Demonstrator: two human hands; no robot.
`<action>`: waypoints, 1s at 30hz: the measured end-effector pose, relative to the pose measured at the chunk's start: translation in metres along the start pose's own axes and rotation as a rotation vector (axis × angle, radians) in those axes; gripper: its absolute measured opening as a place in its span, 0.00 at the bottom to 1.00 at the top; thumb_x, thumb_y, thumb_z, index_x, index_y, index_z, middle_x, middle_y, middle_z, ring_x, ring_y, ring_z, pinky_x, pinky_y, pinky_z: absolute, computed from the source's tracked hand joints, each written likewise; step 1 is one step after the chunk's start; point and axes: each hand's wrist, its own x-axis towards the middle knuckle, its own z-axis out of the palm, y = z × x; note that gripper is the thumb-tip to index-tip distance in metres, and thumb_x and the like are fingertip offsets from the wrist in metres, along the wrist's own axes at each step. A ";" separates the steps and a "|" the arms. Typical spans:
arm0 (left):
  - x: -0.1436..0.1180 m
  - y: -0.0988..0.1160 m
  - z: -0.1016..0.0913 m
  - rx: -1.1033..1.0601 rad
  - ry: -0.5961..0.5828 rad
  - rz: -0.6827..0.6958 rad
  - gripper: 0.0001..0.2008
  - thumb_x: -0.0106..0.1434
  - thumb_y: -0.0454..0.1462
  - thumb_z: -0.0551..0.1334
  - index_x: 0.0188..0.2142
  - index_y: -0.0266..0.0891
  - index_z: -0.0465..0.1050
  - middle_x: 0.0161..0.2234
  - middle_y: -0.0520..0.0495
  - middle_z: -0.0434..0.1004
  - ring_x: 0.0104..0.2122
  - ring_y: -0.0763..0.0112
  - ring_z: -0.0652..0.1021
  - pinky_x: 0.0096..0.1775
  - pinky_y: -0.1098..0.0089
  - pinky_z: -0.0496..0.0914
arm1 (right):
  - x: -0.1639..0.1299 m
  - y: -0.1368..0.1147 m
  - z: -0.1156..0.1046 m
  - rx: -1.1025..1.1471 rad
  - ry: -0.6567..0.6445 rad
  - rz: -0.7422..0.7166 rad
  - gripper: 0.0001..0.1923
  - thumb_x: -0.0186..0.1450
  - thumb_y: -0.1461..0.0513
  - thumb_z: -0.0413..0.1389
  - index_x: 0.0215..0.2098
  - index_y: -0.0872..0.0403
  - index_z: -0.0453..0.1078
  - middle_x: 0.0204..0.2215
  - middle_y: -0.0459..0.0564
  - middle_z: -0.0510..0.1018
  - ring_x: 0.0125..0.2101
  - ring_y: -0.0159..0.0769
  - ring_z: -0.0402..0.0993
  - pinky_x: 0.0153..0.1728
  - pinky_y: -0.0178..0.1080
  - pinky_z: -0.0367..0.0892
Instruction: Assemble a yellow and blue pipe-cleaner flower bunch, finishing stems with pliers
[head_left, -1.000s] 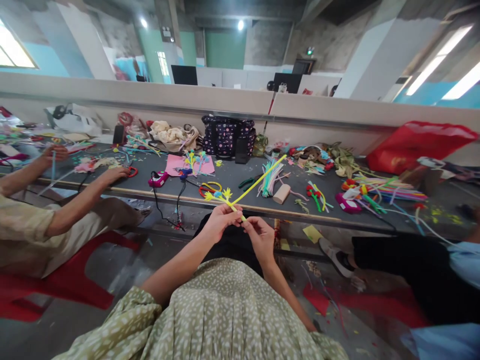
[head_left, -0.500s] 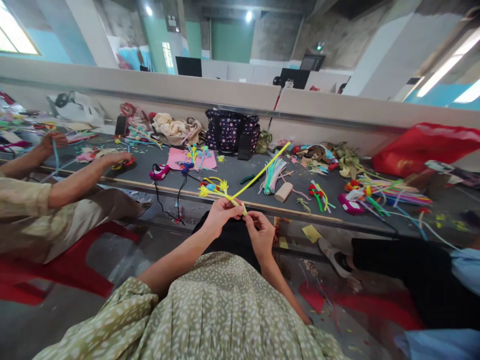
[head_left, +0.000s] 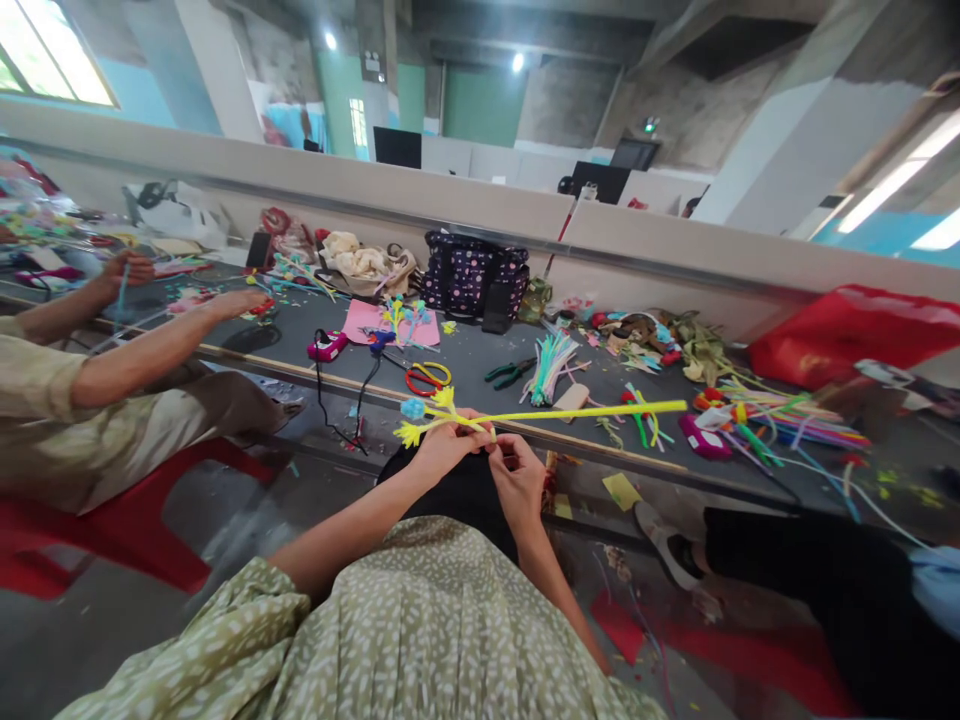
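Note:
My left hand (head_left: 448, 447) is closed round the base of a small bunch of fuzzy pipe-cleaner flowers. Two yellow flowers (head_left: 444, 397) and a blue flower (head_left: 412, 408) stick out to the left of it. A long yellow pipe cleaner (head_left: 600, 411) runs from these fingers almost level to the right, over the table edge. My right hand (head_left: 519, 480) is closed close beside, its thumb and fingertips pinching at the short lower end of the yellow stems. Just beyond the flowers lie scissors (head_left: 428, 378) with red and yellow handles.
Green-handled pliers (head_left: 510, 373), a bundle of pale pipe cleaners (head_left: 553, 365) and a pink sheet (head_left: 356, 322) bearing flowers are on the dark table. A patterned bag (head_left: 469, 275) stands behind. A co-worker's arm (head_left: 161, 340) reaches in at left; another person's leg (head_left: 795, 560) is at right.
The long yellow pipe cleaner has swung down from slanting up and right to nearly level. The flower bunch has turned in my left hand, uncovering the scissors. The view has shifted slightly.

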 end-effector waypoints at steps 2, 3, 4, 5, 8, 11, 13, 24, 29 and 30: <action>0.001 -0.003 -0.002 -0.010 0.020 -0.020 0.06 0.50 0.36 0.67 0.29 0.38 0.75 0.26 0.54 0.75 0.25 0.75 0.75 0.29 0.75 0.71 | 0.000 0.001 0.002 0.036 -0.016 0.021 0.07 0.62 0.59 0.56 0.33 0.53 0.72 0.27 0.46 0.78 0.24 0.32 0.72 0.25 0.33 0.66; 0.002 -0.004 -0.002 -0.018 0.029 -0.029 0.07 0.50 0.37 0.68 0.29 0.37 0.75 0.26 0.53 0.75 0.26 0.74 0.75 0.28 0.74 0.71 | 0.001 0.001 0.003 0.048 -0.019 0.025 0.07 0.62 0.58 0.56 0.33 0.53 0.72 0.27 0.46 0.78 0.25 0.33 0.72 0.25 0.33 0.66; 0.003 -0.005 -0.003 -0.019 0.036 -0.032 0.08 0.49 0.38 0.68 0.29 0.37 0.75 0.27 0.52 0.76 0.26 0.74 0.76 0.28 0.74 0.72 | 0.001 0.001 0.003 0.052 -0.023 0.023 0.07 0.62 0.58 0.56 0.34 0.53 0.72 0.28 0.47 0.79 0.26 0.33 0.73 0.26 0.33 0.67; 0.003 -0.006 -0.004 -0.010 0.037 -0.026 0.09 0.49 0.38 0.69 0.29 0.36 0.75 0.27 0.51 0.76 0.26 0.73 0.76 0.28 0.74 0.72 | 0.001 0.001 0.003 0.048 -0.026 0.014 0.07 0.63 0.58 0.55 0.35 0.53 0.72 0.29 0.47 0.79 0.27 0.34 0.74 0.26 0.33 0.67; 0.004 -0.007 -0.006 0.040 0.014 0.003 0.09 0.49 0.39 0.69 0.28 0.35 0.76 0.27 0.50 0.76 0.26 0.73 0.76 0.28 0.74 0.72 | 0.003 0.000 0.002 0.000 -0.030 -0.042 0.07 0.63 0.59 0.55 0.37 0.53 0.72 0.31 0.48 0.78 0.30 0.35 0.74 0.28 0.34 0.69; 0.005 -0.009 -0.007 0.018 0.015 -0.001 0.09 0.50 0.39 0.68 0.29 0.36 0.76 0.25 0.51 0.75 0.26 0.73 0.76 0.27 0.75 0.72 | 0.006 0.002 0.001 -0.024 -0.015 -0.043 0.06 0.63 0.59 0.55 0.34 0.53 0.71 0.29 0.47 0.76 0.28 0.34 0.73 0.28 0.34 0.69; 0.005 -0.010 -0.008 -0.023 0.043 -0.002 0.09 0.50 0.39 0.68 0.30 0.36 0.76 0.25 0.51 0.76 0.26 0.73 0.76 0.28 0.75 0.73 | 0.007 0.004 0.000 0.011 -0.003 0.007 0.07 0.63 0.58 0.55 0.33 0.53 0.71 0.27 0.46 0.74 0.25 0.33 0.71 0.26 0.34 0.69; 0.005 -0.008 -0.009 -0.023 0.039 -0.016 0.08 0.49 0.37 0.69 0.28 0.35 0.76 0.23 0.52 0.76 0.23 0.75 0.76 0.28 0.75 0.73 | 0.009 -0.004 0.000 -0.004 -0.030 -0.110 0.08 0.64 0.59 0.55 0.37 0.53 0.74 0.32 0.48 0.78 0.30 0.35 0.74 0.29 0.35 0.70; 0.005 -0.013 -0.008 -0.086 0.050 -0.021 0.12 0.45 0.38 0.72 0.29 0.34 0.76 0.20 0.52 0.75 0.21 0.75 0.75 0.27 0.74 0.71 | 0.010 -0.004 0.001 -0.103 -0.042 -0.101 0.05 0.62 0.61 0.55 0.35 0.53 0.72 0.29 0.47 0.77 0.26 0.33 0.72 0.27 0.35 0.69; 0.004 -0.012 -0.007 -0.082 0.059 -0.024 0.12 0.45 0.38 0.72 0.29 0.35 0.76 0.20 0.53 0.76 0.21 0.75 0.75 0.27 0.74 0.71 | 0.009 -0.003 0.001 -0.097 -0.025 -0.086 0.05 0.62 0.61 0.55 0.35 0.53 0.71 0.28 0.46 0.76 0.25 0.32 0.71 0.27 0.34 0.69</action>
